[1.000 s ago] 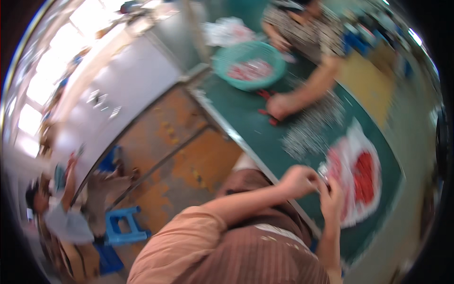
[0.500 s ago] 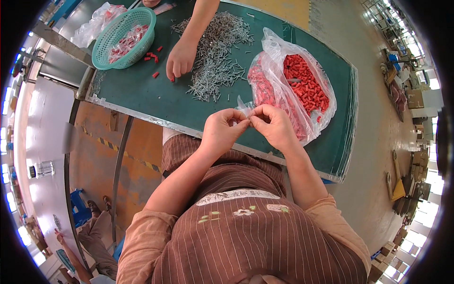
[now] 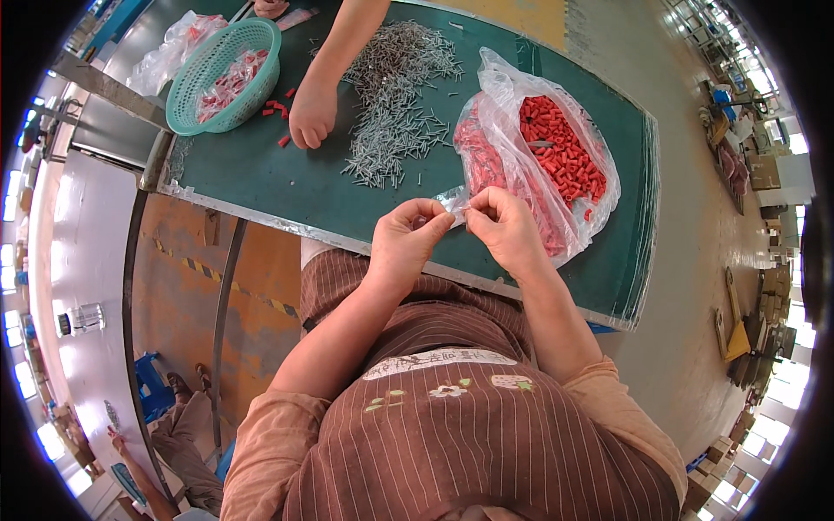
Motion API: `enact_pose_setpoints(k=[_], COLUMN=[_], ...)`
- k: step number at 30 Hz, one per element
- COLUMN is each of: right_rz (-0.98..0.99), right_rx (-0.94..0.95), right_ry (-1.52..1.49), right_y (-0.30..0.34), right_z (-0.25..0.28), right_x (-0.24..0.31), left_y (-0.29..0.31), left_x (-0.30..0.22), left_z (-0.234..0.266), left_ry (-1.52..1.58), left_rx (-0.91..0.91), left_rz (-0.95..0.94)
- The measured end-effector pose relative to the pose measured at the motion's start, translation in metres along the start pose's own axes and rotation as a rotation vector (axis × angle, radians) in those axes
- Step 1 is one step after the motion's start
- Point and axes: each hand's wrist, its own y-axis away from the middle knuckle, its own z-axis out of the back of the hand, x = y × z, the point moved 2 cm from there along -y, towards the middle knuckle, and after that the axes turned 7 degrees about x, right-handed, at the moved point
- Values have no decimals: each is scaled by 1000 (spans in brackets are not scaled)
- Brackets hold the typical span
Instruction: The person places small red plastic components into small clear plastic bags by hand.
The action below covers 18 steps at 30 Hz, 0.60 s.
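Observation:
A small clear plastic bag (image 3: 452,200) is pinched between my two hands, above the table's near edge. My left hand (image 3: 405,243) grips it with thumb and forefinger. On its other side, my right hand (image 3: 508,233) pinches the film in the same way; whether anything is inside the bag cannot be made out. Just beyond my right hand lies a large clear plastic bag (image 3: 500,95), spread open and full of short red plastic tubes (image 3: 556,139). A heap of grey metal screws or nails (image 3: 395,143) covers the table's middle.
Across the green table (image 3: 261,187), a co-worker's hand (image 3: 314,115) hovers over the surface beside a few loose red tubes (image 3: 276,108). At the far left stands a teal basket (image 3: 180,95) holding filled small bags (image 3: 230,87). Another clear bag (image 3: 165,61) lies behind it.
My fingertips have drawn slightly apart, and more of the small bag shows between them. The co-worker's hand has shifted left and farther away; the red tube under its fingertips is no longer visible.

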Motion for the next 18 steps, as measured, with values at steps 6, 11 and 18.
enact_pose_setpoints(k=[6,11,18], right_rz=[23,59,72], right_rx=[95,103,210], right_ry=[73,251,245], right_y=[3,6,-17], right_z=[-4,-10,-31], right_x=[14,16,9], left_y=[-1,0,-9], left_x=[0,10,25], left_z=[-2,5,28], left_ry=[-208,-395,-216], left_rx=[27,19,-115], left_rz=[-163,-124,-144])
